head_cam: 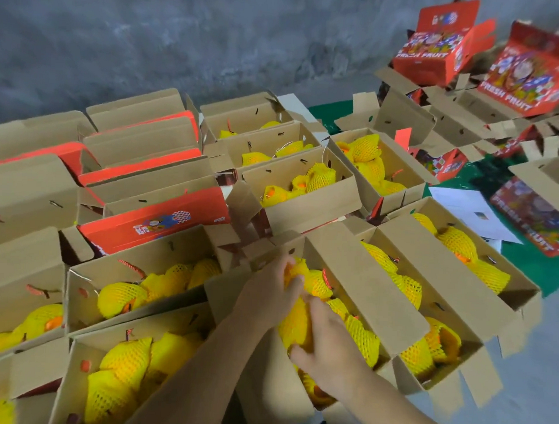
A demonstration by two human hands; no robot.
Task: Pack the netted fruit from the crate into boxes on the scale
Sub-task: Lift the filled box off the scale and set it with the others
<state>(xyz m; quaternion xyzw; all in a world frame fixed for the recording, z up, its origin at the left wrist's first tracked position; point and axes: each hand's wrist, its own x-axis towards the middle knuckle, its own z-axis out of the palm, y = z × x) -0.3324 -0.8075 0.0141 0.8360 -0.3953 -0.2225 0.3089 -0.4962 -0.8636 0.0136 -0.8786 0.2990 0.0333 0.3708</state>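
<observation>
Both hands reach into an open cardboard box (358,278) near the middle of the view, which holds several fruits in yellow foam netting. My left hand (270,290) curls its fingers over a netted fruit (313,281) at the box's far end. My right hand (327,343) grips another netted fruit (294,329) just below it, thumb under its near side. The two hands almost touch. No crate and no scale can be seen in this view.
Many open boxes of netted fruit (126,297) surround the hands on all sides. Closed red-lidded boxes (154,220) lie at the left. Red "FRESH FRUIT" boxes (432,55) stand at the back right on a green cloth (542,265). White papers (468,209) lie nearby.
</observation>
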